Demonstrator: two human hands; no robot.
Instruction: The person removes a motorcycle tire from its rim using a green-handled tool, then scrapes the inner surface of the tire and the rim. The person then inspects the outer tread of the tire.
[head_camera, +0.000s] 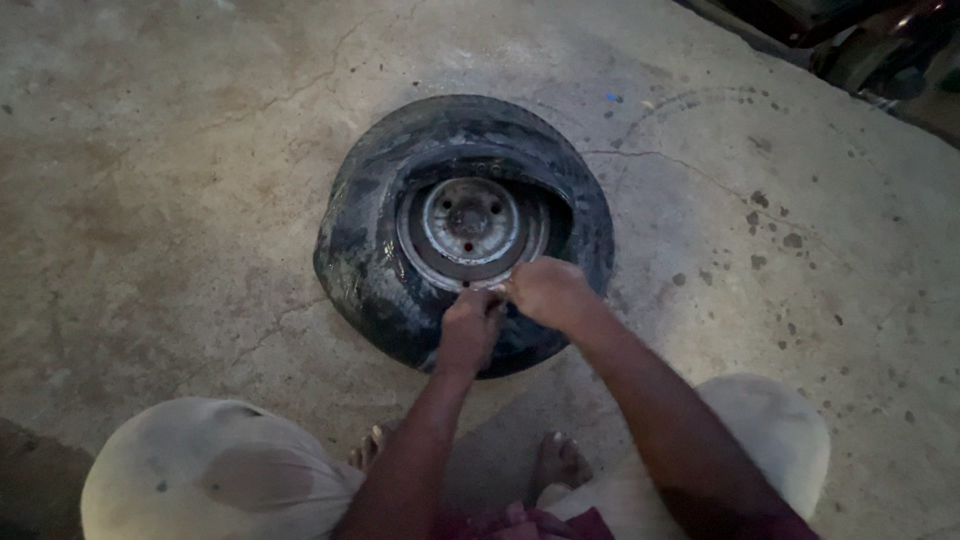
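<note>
A black tyre (370, 260) lies flat on the concrete floor with a rusty grey steel rim (470, 228) in its middle. Both my hands meet at the near edge of the rim. My left hand (468, 332) is closed there, against the tyre's inner lip. My right hand (548, 292) is closed beside it, touching the rim's edge. What the fingers hold is hidden. The far side of the tyre's bead is pushed down away from the rim.
My knees in pale trousers (200, 470) and my bare feet (560, 462) are at the bottom. Dark objects (870, 45), partly seen, stand at the top right. The stained, cracked concrete floor (150, 200) spreads all around.
</note>
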